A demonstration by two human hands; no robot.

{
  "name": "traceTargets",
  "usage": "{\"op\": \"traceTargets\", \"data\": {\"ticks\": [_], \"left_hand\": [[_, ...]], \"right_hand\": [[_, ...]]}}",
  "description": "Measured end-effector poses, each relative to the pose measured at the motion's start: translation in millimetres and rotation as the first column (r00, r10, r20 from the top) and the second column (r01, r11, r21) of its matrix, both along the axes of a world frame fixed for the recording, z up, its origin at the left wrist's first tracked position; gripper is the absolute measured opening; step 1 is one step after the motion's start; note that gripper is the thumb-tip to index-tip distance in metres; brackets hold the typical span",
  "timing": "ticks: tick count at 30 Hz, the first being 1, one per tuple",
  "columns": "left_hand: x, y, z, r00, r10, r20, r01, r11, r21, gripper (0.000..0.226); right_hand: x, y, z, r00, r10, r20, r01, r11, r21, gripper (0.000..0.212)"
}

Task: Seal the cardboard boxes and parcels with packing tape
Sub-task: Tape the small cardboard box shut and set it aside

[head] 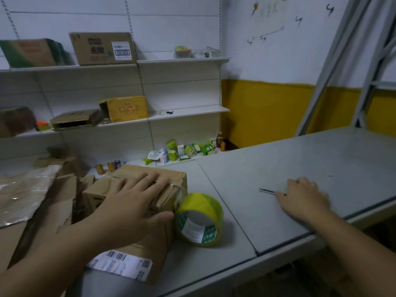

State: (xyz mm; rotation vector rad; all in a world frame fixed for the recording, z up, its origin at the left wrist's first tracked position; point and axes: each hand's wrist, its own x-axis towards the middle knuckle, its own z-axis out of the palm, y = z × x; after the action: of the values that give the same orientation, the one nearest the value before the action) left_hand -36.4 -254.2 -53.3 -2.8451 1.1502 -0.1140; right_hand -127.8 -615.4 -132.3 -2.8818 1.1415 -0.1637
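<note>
A brown cardboard box (169,179) stands on the grey table (310,163) at the left. My left hand (137,200) lies flat on its top, fingers spread, thumb down the near side. A yellow-green roll of packing tape (198,219) lies on its side right against the box, and a strip of tape runs from it up onto the box edge. Out to the right, my right hand (304,199) rests on the table, its fingers over the end of a thin metal pen-like tool (266,191). Whether it grips the tool is unclear.
A second box with a shipping label (120,264) lies under my left forearm. Flattened cartons and plastic wrap (23,189) are heaped at the left. Behind stand white shelves (184,112) with boxes, drink cartons (182,151) and cans (108,167). A grey metal rack (342,65) rises at the right.
</note>
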Motion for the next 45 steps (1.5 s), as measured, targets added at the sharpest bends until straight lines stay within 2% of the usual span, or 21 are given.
{"op": "traceTargets", "data": {"ticks": [2,6,9,11,12,14,17,20,22,26,28,31,35,37,39,41,43,45], "left_hand": [[1,0,-1,1.000,-0.001,0.012,0.001,1.000,-0.011,0.114],[2,1,0,1.000,-0.008,0.024,0.010,0.998,-0.068,0.121],[3,3,0,0.999,-0.008,0.048,0.012,0.996,-0.084,0.119],[4,5,1,0.998,-0.006,0.055,0.011,0.995,-0.098,0.115],[4,5,1,0.998,-0.002,0.062,0.009,0.994,-0.107,0.113],[0,3,1,0.996,0.012,0.084,-0.002,0.992,-0.125,0.111],[-9,-5,0,0.993,0.060,0.104,-0.043,0.987,-0.156,0.098],[-10,-8,-1,0.990,0.065,0.123,-0.046,0.987,-0.152,0.098],[-9,-6,-2,0.989,0.063,0.135,-0.046,0.991,-0.126,0.098],[-7,-3,-3,0.989,0.046,0.139,-0.034,0.996,-0.086,0.101],[-4,-1,-4,0.989,0.025,0.145,-0.014,0.997,-0.078,0.111],[-2,2,-7,0.987,0.012,0.159,0.000,0.997,-0.076,0.112],[-4,2,-13,0.977,0.009,0.211,0.015,0.993,-0.115,0.112],[-3,2,-15,0.974,0.010,0.225,0.019,0.992,-0.125,0.109],[-3,2,-17,0.972,0.009,0.234,0.020,0.993,-0.120,0.108],[-2,2,-18,0.972,0.009,0.236,0.023,0.991,-0.132,0.108],[-2,2,-18,0.971,0.011,0.238,0.028,0.987,-0.158,0.107],[-2,2,-18,0.973,0.015,0.232,0.024,0.986,-0.165,0.107]], "right_hand": [[-3,-8,-6,0.999,0.037,0.009,-0.038,0.999,0.030,0.041],[-11,-17,-8,0.977,0.126,0.170,-0.138,0.988,0.064,0.012],[-16,-18,2,0.979,0.122,0.163,-0.133,0.990,0.053,0.015],[-17,-8,13,0.961,0.126,0.246,-0.170,0.971,0.166,0.012],[-18,4,21,0.936,0.125,0.330,-0.230,0.925,0.302,0.010],[-21,36,38,0.864,0.118,0.490,-0.402,0.748,0.528,0.007],[-27,92,56,0.785,0.050,0.618,-0.559,0.486,0.672,0.020],[-31,128,62,0.797,-0.022,0.604,-0.587,0.210,0.782,0.027],[-33,137,64,0.803,0.013,0.596,-0.595,0.089,0.799,0.030],[-34,143,60,0.775,0.126,0.619,-0.629,0.065,0.775,0.026],[-34,146,55,0.763,0.147,0.630,-0.642,0.053,0.765,0.025],[-34,152,48,0.764,0.134,0.631,-0.638,0.017,0.770,0.026],[-32,157,37,0.743,0.070,0.665,-0.669,0.095,0.737,0.029],[-31,158,34,0.758,-0.012,0.652,-0.651,0.040,0.758,0.026],[-31,159,34,0.777,-0.117,0.618,-0.628,-0.085,0.773,0.022],[-34,163,35,0.761,-0.180,0.623,-0.648,-0.165,0.744,0.024],[-38,167,33,0.737,-0.161,0.656,-0.675,-0.182,0.715,0.025],[-42,170,29,0.730,-0.097,0.676,-0.683,-0.136,0.718,0.024]]}}
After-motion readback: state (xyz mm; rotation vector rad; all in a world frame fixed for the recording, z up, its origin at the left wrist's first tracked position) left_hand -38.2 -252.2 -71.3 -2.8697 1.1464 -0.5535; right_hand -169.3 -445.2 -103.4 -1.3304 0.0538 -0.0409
